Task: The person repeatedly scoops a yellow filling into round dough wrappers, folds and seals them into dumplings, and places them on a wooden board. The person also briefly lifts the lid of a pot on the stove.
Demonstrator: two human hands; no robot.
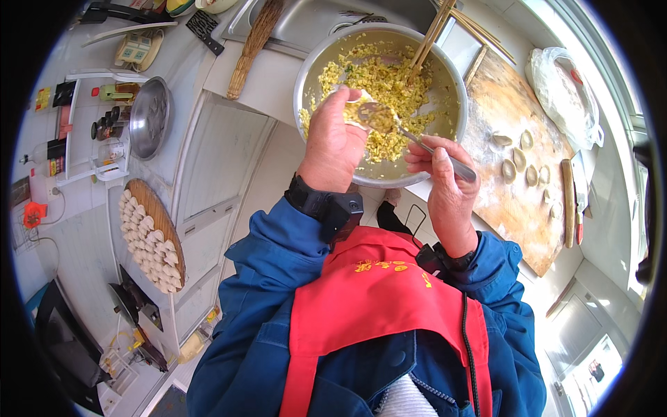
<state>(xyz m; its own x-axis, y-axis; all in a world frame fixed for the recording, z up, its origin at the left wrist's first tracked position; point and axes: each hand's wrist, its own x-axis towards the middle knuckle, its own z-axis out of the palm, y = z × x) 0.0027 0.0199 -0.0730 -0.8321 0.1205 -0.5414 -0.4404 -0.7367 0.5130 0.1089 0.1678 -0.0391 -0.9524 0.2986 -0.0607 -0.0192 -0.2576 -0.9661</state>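
Observation:
My left hand (336,138) holds a dough wrapper (356,110) with yellow filling on it, above a large metal bowl (458,99). A metal spoon (440,156) is in my right hand (449,187), its bowl resting over the filling on the wrapper. Chopped yellow filling with green bits (388,140) lies in the bowl, and wooden chopsticks (431,36) stand in it, leaning on the rim. On the floured wooden board (495,193) at the right are several small flattened dough pieces (519,159).
Rows of shaped dumplings (148,240) cover a round wooden board at the left. A rolling pin (568,203) and a knife (579,187) lie at the right board's edge, below a plastic bag (565,96). Behind the bowl are a sink (307,23) and a straw brush (252,52).

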